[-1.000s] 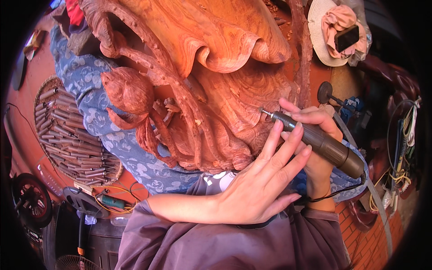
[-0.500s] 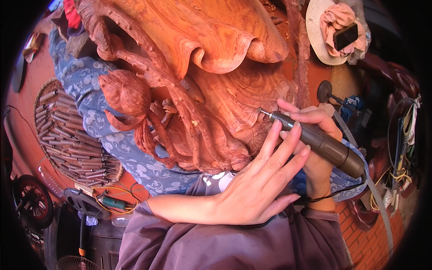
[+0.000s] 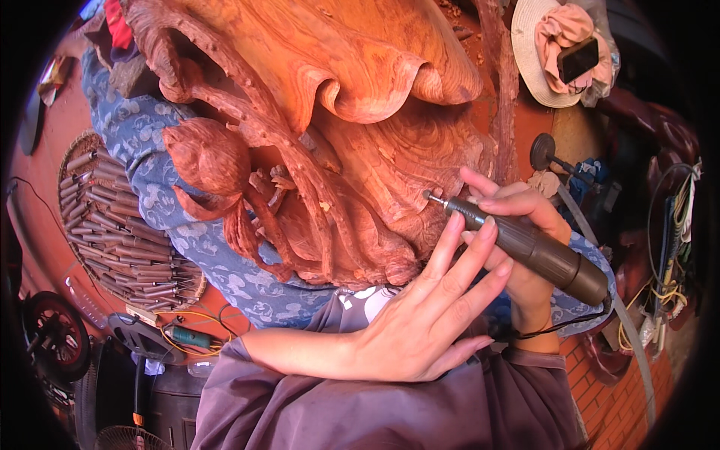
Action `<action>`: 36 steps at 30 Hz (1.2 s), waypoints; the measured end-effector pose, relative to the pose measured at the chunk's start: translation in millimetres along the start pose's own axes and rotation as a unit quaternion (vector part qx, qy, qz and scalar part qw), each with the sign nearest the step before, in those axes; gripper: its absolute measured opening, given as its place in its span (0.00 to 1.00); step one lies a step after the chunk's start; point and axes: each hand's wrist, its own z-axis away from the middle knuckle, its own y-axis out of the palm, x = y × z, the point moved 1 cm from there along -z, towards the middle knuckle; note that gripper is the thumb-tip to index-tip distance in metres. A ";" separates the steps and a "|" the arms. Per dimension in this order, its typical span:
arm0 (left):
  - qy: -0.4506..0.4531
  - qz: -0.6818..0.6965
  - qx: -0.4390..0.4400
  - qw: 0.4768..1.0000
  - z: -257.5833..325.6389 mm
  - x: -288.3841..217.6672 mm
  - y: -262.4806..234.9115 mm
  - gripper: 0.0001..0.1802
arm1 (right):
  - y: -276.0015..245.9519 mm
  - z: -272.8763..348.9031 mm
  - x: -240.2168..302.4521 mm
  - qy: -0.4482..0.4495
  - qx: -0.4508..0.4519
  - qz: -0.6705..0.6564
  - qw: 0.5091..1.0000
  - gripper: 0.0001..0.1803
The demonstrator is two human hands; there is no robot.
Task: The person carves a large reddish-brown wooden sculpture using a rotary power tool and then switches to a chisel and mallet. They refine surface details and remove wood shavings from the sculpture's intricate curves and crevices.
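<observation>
My right hand [image 3: 534, 212] is wrapped round a dark handheld rotary tool [image 3: 541, 255], its cord trailing from the back end. The tool's small metal bit [image 3: 433, 198] points left, at the rippled surface of a reddish-brown wood carving [image 3: 390, 176]; whether it touches cannot be told. My left hand [image 3: 427, 319] lies across from the left, palm down with fingers stretched and apart. Its index and middle fingertips rest at the tool's front end. A carved bud [image 3: 208, 159] and twisting stems [image 3: 281, 135] stand left of the hands.
A round basket [image 3: 196, 294] of many wooden-handled carving tools [image 3: 124, 244] lies left, beside blue patterned cloth [image 3: 161, 206]. A green power tool [image 3: 187, 337] is below it. At upper right, a phone [image 3: 577, 60] rests on pink cloth in a straw hat [image 3: 525, 56]. Cables hang at far right.
The tool's bit has shifted slightly left and down over the carving. Both hands moved a little with it, and the left hand's fingers have slid slightly left.
</observation>
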 end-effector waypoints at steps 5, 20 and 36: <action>0.002 0.002 0.003 1.000 -11.0 2.4 -0.3 0.43 | -0.7 1.3 -5.1 0.002 -0.028 0.003 1.000 0.14; 0.000 0.011 -0.007 1.000 -7.5 -3.3 -5.4 0.46 | 4.3 -1.8 2.5 0.006 0.000 0.050 0.999 0.13; 0.017 0.006 0.010 1.000 -14.7 0.6 -3.2 0.43 | 1.0 1.0 -3.2 -0.004 -0.030 -0.006 1.000 0.15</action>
